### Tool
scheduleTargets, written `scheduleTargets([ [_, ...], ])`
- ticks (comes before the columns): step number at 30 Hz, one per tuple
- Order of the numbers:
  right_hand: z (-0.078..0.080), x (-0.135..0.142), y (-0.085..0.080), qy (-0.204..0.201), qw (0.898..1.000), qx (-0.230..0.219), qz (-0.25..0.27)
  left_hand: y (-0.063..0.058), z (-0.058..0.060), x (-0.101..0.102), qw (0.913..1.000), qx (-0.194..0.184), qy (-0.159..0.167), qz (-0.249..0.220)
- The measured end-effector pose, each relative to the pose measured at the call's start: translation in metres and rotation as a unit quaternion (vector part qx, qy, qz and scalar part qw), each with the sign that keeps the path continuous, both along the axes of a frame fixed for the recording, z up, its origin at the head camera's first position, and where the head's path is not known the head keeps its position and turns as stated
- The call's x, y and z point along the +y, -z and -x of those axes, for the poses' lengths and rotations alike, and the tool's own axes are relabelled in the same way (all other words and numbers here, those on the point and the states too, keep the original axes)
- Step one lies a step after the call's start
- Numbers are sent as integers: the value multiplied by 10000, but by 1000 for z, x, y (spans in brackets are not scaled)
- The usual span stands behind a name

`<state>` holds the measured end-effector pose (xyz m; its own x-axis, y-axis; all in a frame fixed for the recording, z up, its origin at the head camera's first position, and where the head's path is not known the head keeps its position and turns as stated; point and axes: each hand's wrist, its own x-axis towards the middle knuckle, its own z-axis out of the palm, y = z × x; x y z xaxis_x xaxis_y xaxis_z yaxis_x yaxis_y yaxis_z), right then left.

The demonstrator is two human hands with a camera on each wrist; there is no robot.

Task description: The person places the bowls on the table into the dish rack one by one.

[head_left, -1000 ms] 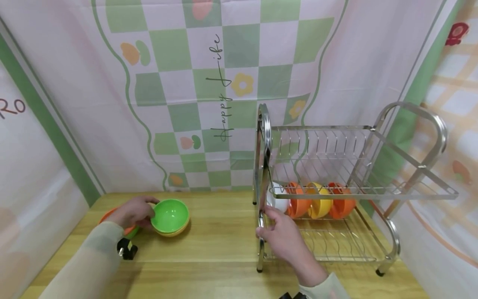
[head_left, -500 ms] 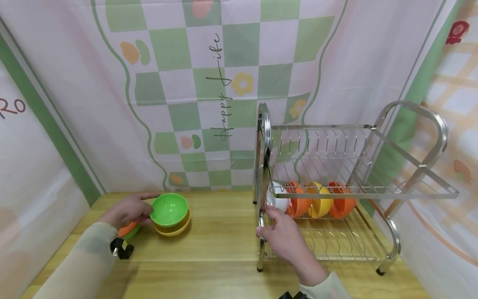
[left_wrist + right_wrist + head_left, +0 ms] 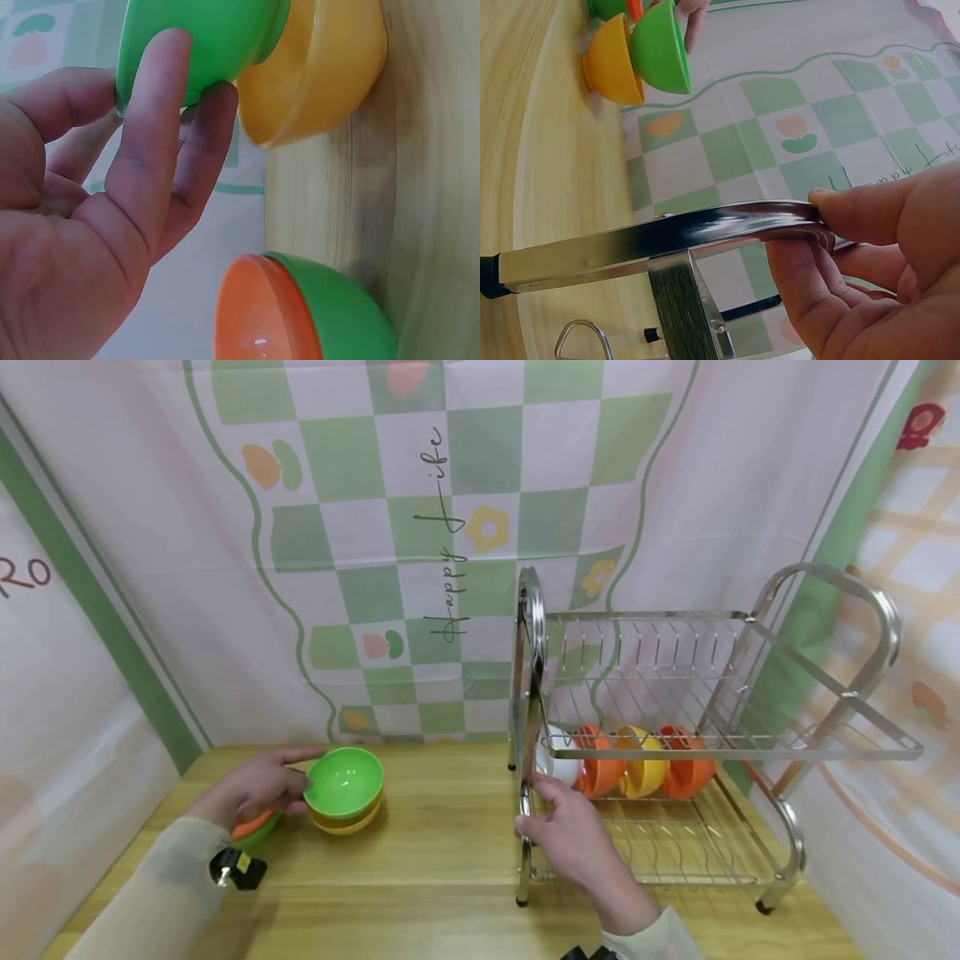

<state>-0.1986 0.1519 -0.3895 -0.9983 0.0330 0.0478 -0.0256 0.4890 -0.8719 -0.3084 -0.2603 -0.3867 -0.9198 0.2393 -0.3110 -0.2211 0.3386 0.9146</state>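
Observation:
My left hand (image 3: pixel 262 785) pinches the rim of a green bowl (image 3: pixel 347 783), thumb and fingers on either side of its wall. That bowl sits just over a yellow bowl (image 3: pixel 330 75) on the table, partly inside its mouth in the left wrist view. Below the left hand, an orange bowl (image 3: pixel 251 315) nests in another green bowl (image 3: pixel 341 307). My right hand (image 3: pixel 573 835) grips the left upright of a metal dish rack (image 3: pixel 705 229), thumb on one side and fingers on the other.
On the rack's lower tier stand a white bowl (image 3: pixel 557 758), an orange bowl (image 3: pixel 600 764), a yellow bowl (image 3: pixel 642 764) and a red-orange bowl (image 3: pixel 686 764), tipped on their sides. The upper tier (image 3: pixel 645 693) overhangs them. A patterned curtain (image 3: pixel 412 568) hangs behind the wooden table (image 3: pixel 442 843).
The left hand has lifted the green bowl slightly out of the yellow bowl, exposing more of the yellow one. The right hand stays on the rack.

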Motion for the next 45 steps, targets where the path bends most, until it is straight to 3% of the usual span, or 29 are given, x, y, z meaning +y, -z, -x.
scheduleTargets([
  [9, -1, 0, -1, 16, 10000, -4, -95, -6, -20, 9, 9985, -101, 39, -541],
  [16, 0, 0, -1, -7, 10000, -45, -72, -11, -38, 19, 9942, -140, 374, -995],
  [25, -1, 1, -1, 18, 10000, -44, -30, -3, -60, 36, 9885, -320, 548, -1374],
  [32, -2, 0, -1, 17, 9999, -58, -99, 1, -78, 50, 9828, -213, 766, -1670],
  [45, -2, 1, 0, -82, 9999, -69, -133, 8, -113, 79, 9808, -125, 635, -1841],
])
